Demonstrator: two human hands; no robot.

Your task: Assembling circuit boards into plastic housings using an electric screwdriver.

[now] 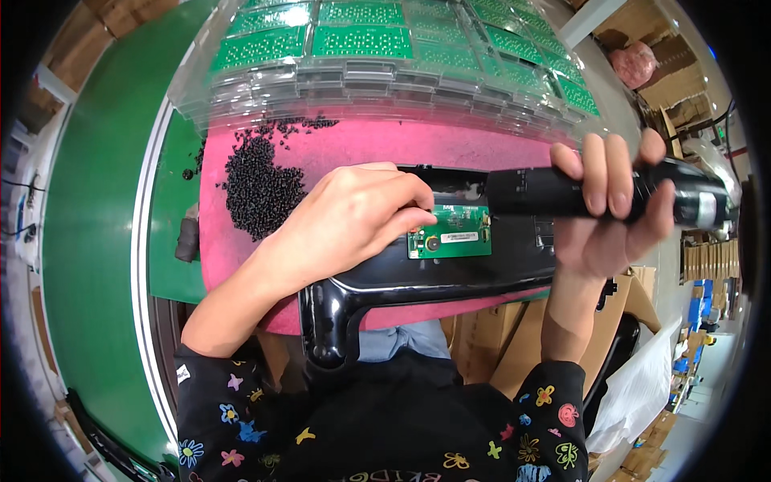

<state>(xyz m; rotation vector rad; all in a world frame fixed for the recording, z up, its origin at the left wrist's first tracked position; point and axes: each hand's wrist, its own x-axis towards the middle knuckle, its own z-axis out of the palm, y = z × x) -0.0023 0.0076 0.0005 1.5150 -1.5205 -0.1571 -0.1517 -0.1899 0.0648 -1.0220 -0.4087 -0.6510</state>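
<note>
My left hand (365, 210) is closed in a pinch, thumb and forefinger at the upper left corner of a green circuit board (462, 243). Whatever lies between those fingertips is too small to make out. The board sits in a glossy black plastic housing (401, 277), which has a curved arm at its near left. My right hand (614, 197) wraps round a thick black cylindrical electric screwdriver (526, 193), held sideways above the right part of the housing. No bit shows on the screwdriver. A heap of small black screws (261, 189) lies left of my left hand.
A pink mat (241, 277) lies under the work. Stacked clear plastic trays (361, 76) with green circuit boards stand along its far side. A dark roll-shaped piece (187, 237) lies at the left. Cardboard boxes (482, 337) and white plastic wrap (630, 402) are near right.
</note>
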